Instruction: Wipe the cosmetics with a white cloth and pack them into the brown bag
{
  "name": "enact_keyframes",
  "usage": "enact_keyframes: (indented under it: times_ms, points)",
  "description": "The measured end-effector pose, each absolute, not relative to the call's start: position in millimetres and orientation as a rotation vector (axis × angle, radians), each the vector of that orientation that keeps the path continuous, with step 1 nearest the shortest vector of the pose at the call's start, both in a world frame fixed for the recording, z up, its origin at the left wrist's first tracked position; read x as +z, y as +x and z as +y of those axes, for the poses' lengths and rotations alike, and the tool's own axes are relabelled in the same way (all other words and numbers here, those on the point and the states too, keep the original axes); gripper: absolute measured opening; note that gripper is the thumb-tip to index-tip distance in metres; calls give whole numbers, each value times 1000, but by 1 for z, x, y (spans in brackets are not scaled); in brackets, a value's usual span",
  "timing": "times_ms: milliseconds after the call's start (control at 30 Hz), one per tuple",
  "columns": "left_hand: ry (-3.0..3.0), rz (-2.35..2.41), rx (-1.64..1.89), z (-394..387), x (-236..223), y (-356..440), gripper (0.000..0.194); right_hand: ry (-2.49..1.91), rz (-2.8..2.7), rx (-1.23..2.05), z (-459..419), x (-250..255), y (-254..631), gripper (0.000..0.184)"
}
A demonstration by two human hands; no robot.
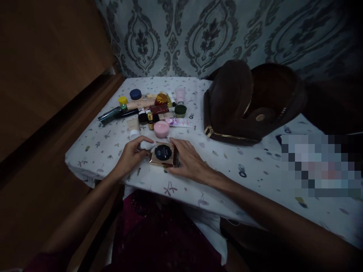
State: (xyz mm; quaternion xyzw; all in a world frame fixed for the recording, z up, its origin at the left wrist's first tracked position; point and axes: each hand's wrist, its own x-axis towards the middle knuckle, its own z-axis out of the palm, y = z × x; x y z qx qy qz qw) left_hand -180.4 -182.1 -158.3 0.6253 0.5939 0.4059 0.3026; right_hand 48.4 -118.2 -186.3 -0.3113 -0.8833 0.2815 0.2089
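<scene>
A gold square compact (163, 152) with a round black label lies near the table's front edge. My right hand (191, 158) grips its right side, thumb at the near edge and fingers at the far edge. My left hand (132, 154) is closed on a small white wad (146, 145), perhaps cloth or tissue, which touches the compact's left side. Just beyond the compact sits a round pink jar (161, 129). A beige tube with a white cap (134, 128) lies past my left hand, beside a small dark bottle with a gold cap (150, 121).
Farther back lie several cosmetics, among them a blue-lidded jar (135, 94), a teal box (110, 115), a green-lidded jar (180, 110) and a pink tube (180, 96). A brown bag (229, 102) stands unzipped at right. A blurred-out patch (323, 166) covers something at far right.
</scene>
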Motion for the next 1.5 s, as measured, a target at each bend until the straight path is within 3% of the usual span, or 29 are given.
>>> enact_keyframes:
  times_ms: [200, 533, 800, 1500]
  points:
    - [1511, 1559, 1179, -177, -169, -183, 28, -863, -2495, 719, -119, -180, 32, 71]
    - [1369, 1528, 1288, -168, -166, -190, 27, -906, -2240, 1025, -119, -191, 40, 80]
    - [1397, 1399, 1320, -165, -162, -178, 27, -781, -2267, 983, -120, -189, 39, 66]
    - [1564, 1543, 1376, -206, -146, -164, 28, -835, -2178, 931, -122, -187, 36, 59]
